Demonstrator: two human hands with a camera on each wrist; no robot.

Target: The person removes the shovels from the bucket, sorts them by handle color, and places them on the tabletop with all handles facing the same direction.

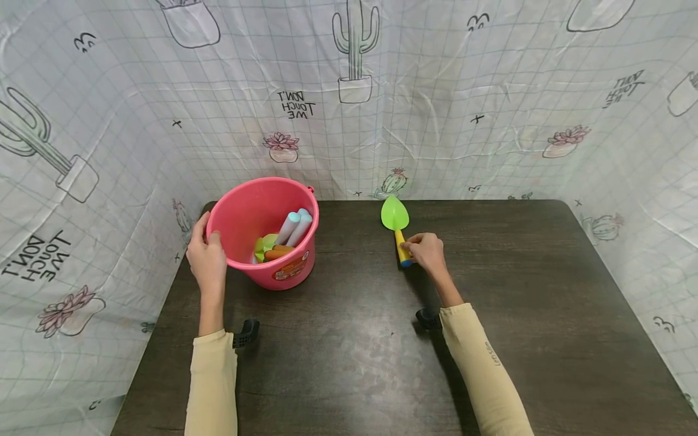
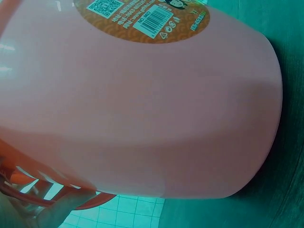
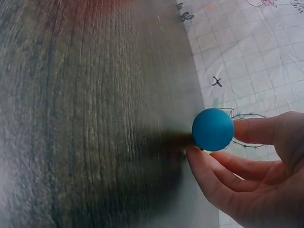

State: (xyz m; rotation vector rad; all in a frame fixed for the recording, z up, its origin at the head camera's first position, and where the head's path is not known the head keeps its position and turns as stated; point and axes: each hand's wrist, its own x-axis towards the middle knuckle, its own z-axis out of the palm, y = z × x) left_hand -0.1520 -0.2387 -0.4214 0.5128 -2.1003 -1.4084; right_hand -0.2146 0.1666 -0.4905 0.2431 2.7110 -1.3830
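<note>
At the table's back left is a pink bucket (image 1: 263, 181), its rim held on the left side by my left hand (image 1: 208, 257). Inside it lie pale sticks with light blue ends (image 1: 294, 227), an orange-brown piece (image 1: 279, 252) and a yellow-green piece (image 1: 263, 244). The left wrist view is mostly filled by the bucket's wall (image 2: 142, 104), with a few fingers at its rim. My right hand (image 1: 428, 251) pinches the yellow handle of a toy shovel with a green blade (image 1: 394, 214). In the right wrist view, the handle's blue end (image 3: 213, 129) sits between thumb and fingers.
A dark wooden table (image 1: 349, 351) lies under both hands. Behind and at the sides hangs a white gridded cloth (image 1: 436, 121) printed with cacti and lettering. An orange label (image 2: 147, 23) is stuck on the bucket's wall.
</note>
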